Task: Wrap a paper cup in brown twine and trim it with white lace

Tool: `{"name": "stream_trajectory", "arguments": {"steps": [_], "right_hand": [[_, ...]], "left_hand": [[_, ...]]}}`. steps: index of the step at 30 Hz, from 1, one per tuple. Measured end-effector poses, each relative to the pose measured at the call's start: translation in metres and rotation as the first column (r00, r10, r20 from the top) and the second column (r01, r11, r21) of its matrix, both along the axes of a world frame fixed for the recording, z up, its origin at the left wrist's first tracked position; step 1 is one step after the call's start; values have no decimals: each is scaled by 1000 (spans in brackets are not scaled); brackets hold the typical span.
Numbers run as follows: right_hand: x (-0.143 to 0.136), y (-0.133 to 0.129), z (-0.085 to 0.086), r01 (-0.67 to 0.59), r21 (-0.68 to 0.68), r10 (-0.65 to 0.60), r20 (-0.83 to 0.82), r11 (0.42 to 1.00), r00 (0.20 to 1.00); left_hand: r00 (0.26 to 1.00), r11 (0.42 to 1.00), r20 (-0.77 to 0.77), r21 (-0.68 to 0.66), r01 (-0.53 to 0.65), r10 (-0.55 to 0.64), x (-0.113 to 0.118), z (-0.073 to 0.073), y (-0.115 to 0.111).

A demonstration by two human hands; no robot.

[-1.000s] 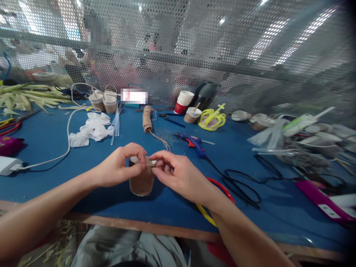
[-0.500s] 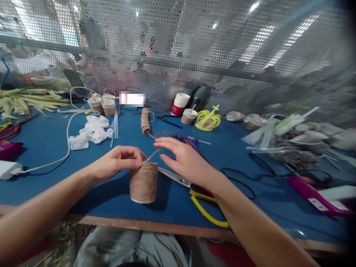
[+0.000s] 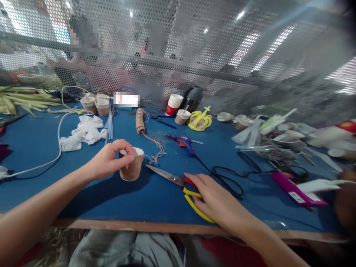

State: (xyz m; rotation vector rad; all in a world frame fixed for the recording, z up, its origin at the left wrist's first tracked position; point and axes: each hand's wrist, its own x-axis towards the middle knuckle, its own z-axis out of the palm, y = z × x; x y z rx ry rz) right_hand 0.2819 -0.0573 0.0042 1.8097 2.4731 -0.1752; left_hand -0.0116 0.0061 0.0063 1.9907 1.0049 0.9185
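Observation:
My left hand (image 3: 118, 157) pinches the rim of a paper cup (image 3: 132, 170) wrapped in brown twine, tilted so its white inside shows. My right hand (image 3: 214, 196) is on the red and yellow handles of a pair of scissors (image 3: 175, 180), its fingers closed about them. The scissors lie on the blue table, blades towards the cup. Behind the cup, loose jute twine (image 3: 157, 150) runs from a twine roll (image 3: 140, 121) to near the cup's rim. Beyond the scissors rests a blue glue gun (image 3: 182, 142).
A yellow crown-shaped piece (image 3: 199, 122), stacked paper cups (image 3: 174, 105) and a dark jug (image 3: 194, 100) stand at the back. White crumpled material (image 3: 89, 129) and clear glue sticks (image 3: 110, 126) lie left. A black cord (image 3: 226, 181) and a purple box (image 3: 297, 189) are at right.
My right hand has left the twine, moving down and right onto the scissors' handles. The cup, still in my left hand, has tilted, and the twine now lies slack on the table.

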Motion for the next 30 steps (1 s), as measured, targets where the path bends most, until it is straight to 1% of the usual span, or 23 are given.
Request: {"name": "stream_trajectory", "arguments": {"steps": [3, 4, 5, 6, 8, 10, 13, 15, 17, 19, 21, 24, 25, 26, 27, 28, 30], "right_hand": [[-2, 0, -6, 41, 17, -41, -23, 999, 999], [-3, 0, -6, 66, 11, -66, -43, 998, 997], [-3, -1, -6, 94, -1, -94, -70, 996, 993], [-3, -2, -6, 119, -21, -121, -105, 993, 987], [-2, -4, -6, 146, -88, -160, -184, 985, 970], [1, -7, -6, 156, -158, -194, -263, 975, 945], [6, -10, -6, 194, -201, -260, -389, 960, 884], [10, -13, -3, 231, -270, -341, -500, 935, 796], [14, -17, 3, 234, -401, -446, -596, 886, 668], [16, -24, 12, 188, -516, -526, -655, 836, 542], [16, -30, 17, 116, -587, -568, -685, 801, 456], [14, -36, 17, 21, -650, -620, -714, 760, 325], [13, -35, 15, 5, -634, -611, -742, 773, 276], [12, -34, 14, -5, -598, -579, -778, 801, 243], [11, -31, 13, -17, -556, -536, -808, 831, 243], [10, -26, 13, -24, -508, -484, -833, 861, 268], [5, -16, 15, -33, -454, -413, -837, 890, 359]], "left_hand": [[998, 996, -35, 76, -56, 58, 3, -3, 1], [995, 992, -30, 81, -93, 95, 4, -5, 2], [991, 990, -15, 58, -129, 130, 4, -7, 3], [987, 987, 2, 9, -160, 160, 5, -10, 4], [977, 970, 37, -132, -205, 211, 7, -14, 7], [964, 937, 81, -268, -222, 252, 10, -17, 9], [927, 882, 189, -413, -225, 325, 14, -20, 10], [900, 850, 241, -482, -213, 362, 16, -21, 10], [897, 837, 246, -508, -202, 366, 17, -22, 10], [911, 836, 227, -515, -188, 344, 18, -23, 9], [918, 829, 224, -535, -164, 326, 19, -23, 8], [896, 800, 280, -587, -124, 345, 21, -21, 7], [875, 786, 313, -607, -114, 369, 22, -20, 7], [850, 770, 347, -630, -101, 396, 21, -19, 7], [825, 752, 380, -654, -79, 417, 21, -18, 6], [802, 733, 412, -678, -47, 432, 20, -17, 6], [765, 702, 476, -710, 43, 434, 19, -14, 6]]}}
